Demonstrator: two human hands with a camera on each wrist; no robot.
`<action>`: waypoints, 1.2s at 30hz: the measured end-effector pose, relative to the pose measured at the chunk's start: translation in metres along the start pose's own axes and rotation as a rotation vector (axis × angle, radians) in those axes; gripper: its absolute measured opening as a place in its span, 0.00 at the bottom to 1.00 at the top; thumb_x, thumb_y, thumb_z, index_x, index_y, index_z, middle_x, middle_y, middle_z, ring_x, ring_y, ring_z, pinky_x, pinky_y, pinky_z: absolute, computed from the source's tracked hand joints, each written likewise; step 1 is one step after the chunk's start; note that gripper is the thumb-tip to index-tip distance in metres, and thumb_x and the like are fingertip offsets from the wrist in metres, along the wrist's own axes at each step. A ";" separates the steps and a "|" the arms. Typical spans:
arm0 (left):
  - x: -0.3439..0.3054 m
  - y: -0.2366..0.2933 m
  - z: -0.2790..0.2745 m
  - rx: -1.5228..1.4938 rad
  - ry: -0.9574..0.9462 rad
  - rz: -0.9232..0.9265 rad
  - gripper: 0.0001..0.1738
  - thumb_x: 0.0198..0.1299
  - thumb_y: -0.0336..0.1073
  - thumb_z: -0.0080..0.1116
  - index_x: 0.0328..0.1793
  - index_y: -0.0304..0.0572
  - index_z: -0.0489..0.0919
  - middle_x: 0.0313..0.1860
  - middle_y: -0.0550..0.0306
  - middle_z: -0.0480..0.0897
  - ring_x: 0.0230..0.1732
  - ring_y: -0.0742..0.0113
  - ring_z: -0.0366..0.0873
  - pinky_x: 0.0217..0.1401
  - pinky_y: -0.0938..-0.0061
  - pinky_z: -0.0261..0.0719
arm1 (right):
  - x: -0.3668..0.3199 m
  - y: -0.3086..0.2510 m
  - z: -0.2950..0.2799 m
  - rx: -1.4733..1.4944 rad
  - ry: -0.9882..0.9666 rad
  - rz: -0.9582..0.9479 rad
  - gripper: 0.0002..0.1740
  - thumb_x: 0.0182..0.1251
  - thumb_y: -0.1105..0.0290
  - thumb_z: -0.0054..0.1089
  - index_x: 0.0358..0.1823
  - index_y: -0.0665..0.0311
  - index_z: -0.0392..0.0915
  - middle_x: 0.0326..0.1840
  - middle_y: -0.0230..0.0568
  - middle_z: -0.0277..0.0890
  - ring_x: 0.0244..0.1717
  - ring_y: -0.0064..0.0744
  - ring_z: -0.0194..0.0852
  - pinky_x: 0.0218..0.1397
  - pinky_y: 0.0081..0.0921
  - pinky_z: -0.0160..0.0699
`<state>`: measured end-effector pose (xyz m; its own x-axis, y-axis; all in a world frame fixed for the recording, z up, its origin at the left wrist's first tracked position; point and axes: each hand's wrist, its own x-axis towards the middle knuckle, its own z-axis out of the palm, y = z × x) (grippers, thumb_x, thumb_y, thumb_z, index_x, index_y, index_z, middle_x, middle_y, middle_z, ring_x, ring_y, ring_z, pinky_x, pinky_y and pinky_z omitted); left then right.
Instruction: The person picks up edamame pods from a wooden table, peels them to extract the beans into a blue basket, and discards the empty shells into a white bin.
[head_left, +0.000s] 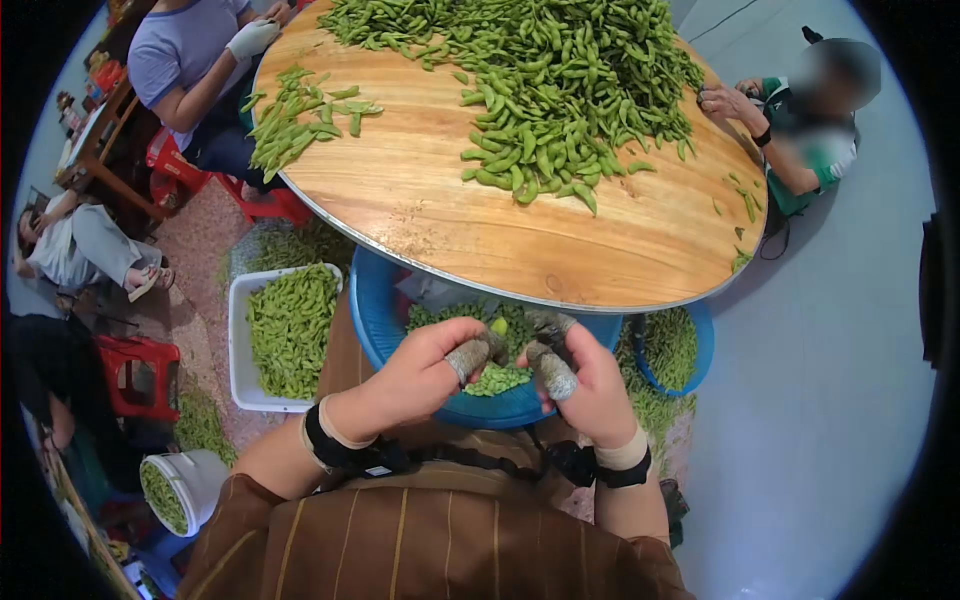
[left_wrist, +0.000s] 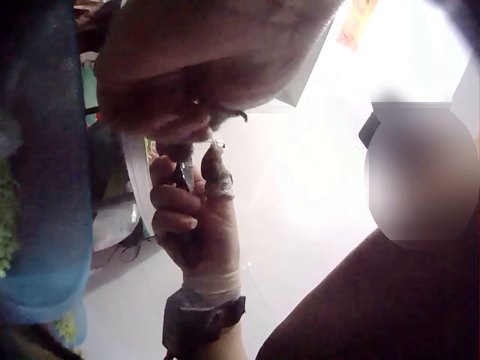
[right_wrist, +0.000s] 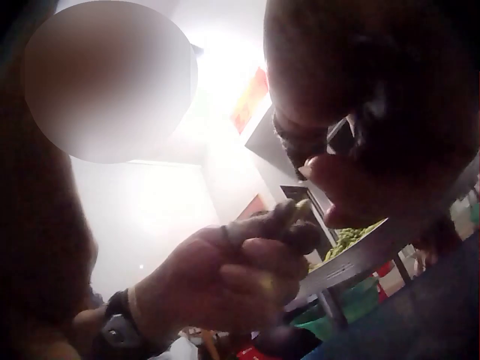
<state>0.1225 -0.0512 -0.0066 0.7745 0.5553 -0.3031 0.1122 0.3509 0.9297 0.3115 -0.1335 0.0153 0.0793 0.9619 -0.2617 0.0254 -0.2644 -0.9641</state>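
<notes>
a green pod (head_left: 499, 326) sits pinched between the covered thumb and fingers of the left hand (head_left: 425, 362), above the shelled beans (head_left: 495, 380) in a blue basin (head_left: 372, 325). the right hand (head_left: 595, 385) is close beside it, fingers curled, though i cannot tell whether it grips anything. the step looks like shelling this pod; the next move probably calls for squeezing its beans out over the basin, near the wooden table (head_left: 400, 215).
</notes>
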 end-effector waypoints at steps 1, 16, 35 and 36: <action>0.003 -0.007 0.000 0.021 0.053 0.091 0.09 0.70 0.36 0.47 0.47 0.40 0.76 0.26 0.68 0.72 0.28 0.82 0.65 0.29 0.85 0.64 | -0.001 0.004 0.004 0.007 -0.017 -0.033 0.18 0.66 0.75 0.50 0.58 0.63 0.70 0.35 0.31 0.77 0.20 0.15 0.66 0.21 0.16 0.67; 0.015 -0.017 0.007 0.488 0.187 0.336 0.07 0.57 0.26 0.50 0.41 0.37 0.76 0.31 0.44 0.79 0.34 0.49 0.79 0.37 0.68 0.75 | 0.005 0.024 0.002 0.106 -0.149 -0.082 0.21 0.69 0.76 0.46 0.64 0.65 0.65 0.35 0.31 0.74 0.21 0.13 0.62 0.21 0.11 0.62; 0.017 -0.028 -0.032 0.882 -0.053 0.545 0.10 0.62 0.37 0.58 0.37 0.37 0.75 0.22 0.61 0.78 0.23 0.75 0.76 0.25 0.76 0.72 | 0.013 0.031 0.002 0.189 -0.313 0.207 0.13 0.71 0.73 0.46 0.55 0.64 0.71 0.32 0.29 0.74 0.22 0.13 0.65 0.19 0.13 0.68; 0.015 -0.028 -0.030 0.984 -0.014 0.582 0.10 0.62 0.37 0.56 0.37 0.36 0.75 0.22 0.60 0.78 0.23 0.74 0.76 0.25 0.75 0.73 | 0.014 0.034 0.004 0.183 -0.319 0.212 0.13 0.71 0.73 0.46 0.55 0.64 0.71 0.32 0.29 0.74 0.22 0.13 0.65 0.19 0.13 0.68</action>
<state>0.1127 -0.0299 -0.0435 0.8749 0.4295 0.2237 0.1682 -0.7027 0.6914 0.3099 -0.1290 -0.0217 -0.2496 0.8685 -0.4283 -0.1382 -0.4697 -0.8719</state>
